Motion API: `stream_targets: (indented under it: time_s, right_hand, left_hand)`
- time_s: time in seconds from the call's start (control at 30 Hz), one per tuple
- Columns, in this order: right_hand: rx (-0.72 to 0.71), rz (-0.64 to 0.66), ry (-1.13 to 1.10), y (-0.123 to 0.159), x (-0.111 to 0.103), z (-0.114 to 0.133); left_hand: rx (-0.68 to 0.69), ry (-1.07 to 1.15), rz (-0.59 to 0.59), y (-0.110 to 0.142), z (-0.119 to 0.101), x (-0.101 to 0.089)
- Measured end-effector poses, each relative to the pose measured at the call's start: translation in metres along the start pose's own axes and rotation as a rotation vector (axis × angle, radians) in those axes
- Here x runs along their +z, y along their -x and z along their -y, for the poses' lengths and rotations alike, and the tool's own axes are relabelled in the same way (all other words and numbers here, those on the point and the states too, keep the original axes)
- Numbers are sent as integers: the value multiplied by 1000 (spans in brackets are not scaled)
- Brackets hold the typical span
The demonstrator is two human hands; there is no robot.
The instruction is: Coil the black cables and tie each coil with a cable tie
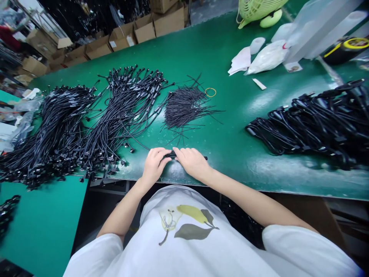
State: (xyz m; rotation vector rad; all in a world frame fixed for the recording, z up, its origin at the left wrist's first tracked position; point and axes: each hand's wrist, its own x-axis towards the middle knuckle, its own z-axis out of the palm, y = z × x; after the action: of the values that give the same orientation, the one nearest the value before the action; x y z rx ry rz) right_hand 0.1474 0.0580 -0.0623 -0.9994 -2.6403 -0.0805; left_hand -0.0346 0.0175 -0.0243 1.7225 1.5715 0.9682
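At the front edge of the green table, my left hand (155,163) and my right hand (191,162) are close together, both closed on one black cable (173,155). The cable lies sideways between them, with a dark end showing past my right hand; most of it is hidden under my fingers. Just beyond my hands is a pile of thin black twist ties (184,107), a few of them scattered toward me. Left of that lie a bundle of loose black cables (123,100) and a second bundle (62,115), with plugs at their ends.
Coiled, tied black cables (314,119) are heaped at the right. A yellow ring (210,92) lies by the ties. Farther back are a green fan (256,11), a white plastic bag (269,57) and a tape measure (347,49). Cardboard boxes (122,36) line the far edge.
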Motion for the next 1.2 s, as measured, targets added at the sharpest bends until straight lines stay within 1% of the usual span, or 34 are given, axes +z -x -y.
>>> stream_targets:
  time_s: [0.03, 0.1, 0.2, 0.23, 0.3, 0.33, 0.4, 0.47, 0.5, 0.6, 0.7, 0.8, 0.87, 0.97, 1.0, 1.07, 1.13, 1.2]
  right_hand:
    - [-7, -9, 5, 0, 0, -1]
    - [-17, -37, 4, -1, -1, -3]
    - [-47, -102, -10, -1, -2, -4]
    - [-64, -125, -16, 0, -2, -4]
    - [-92, -158, -30, 1, -3, -4]
    - [-94, -169, -36, 2, -4, -3]
    - [-63, -173, -54, 2, -6, -1]
    - [3, -154, -75, 1, -8, 3]
    - [31, -140, -83, 1, -9, 6]
    - [77, -96, -71, -3, -13, 11]
    - [86, -68, -65, -6, -13, 11]
    - [71, -85, -100, -6, -8, 7]
    - [61, -94, -122, -5, -5, 5]
    - [59, -49, -177, -4, -5, 4]
    - [82, -23, -213, -4, -7, 3]
    - [173, 32, -296, -2, -10, -2]
    - [267, 102, -360, 1, -12, -7]
    - [297, 182, -368, 6, -12, -8]
  left_hand:
    - [-2, -27, -3, -2, -2, -1]
    - [-54, -35, -34, -5, -3, 1]
    - [-205, 85, -91, -10, -2, 11]
    - [-245, 171, -118, -12, -1, 15]
    - [-292, 417, -161, -16, -2, 26]
    - [-307, 566, -156, -19, -3, 31]
    - [-319, 846, -95, -23, -9, 39]
    - [-286, 1012, -50, -28, -16, 46]
    - [-256, 1042, -58, -29, -19, 48]
    - [-195, 1034, -90, -31, -23, 50]
    - [-215, 1038, -45, -31, -23, 50]
    - [-248, 1056, 18, -30, -23, 50]
    - [-201, 981, 25, -30, -25, 51]
    - [-80, 797, -23, -30, -27, 52]
    - [-65, 760, -42, -31, -27, 52]
    - [-86, 767, -85, -33, -25, 51]
    - [-131, 843, -122, -36, -22, 51]
    - [-159, 911, -131, -40, -20, 52]
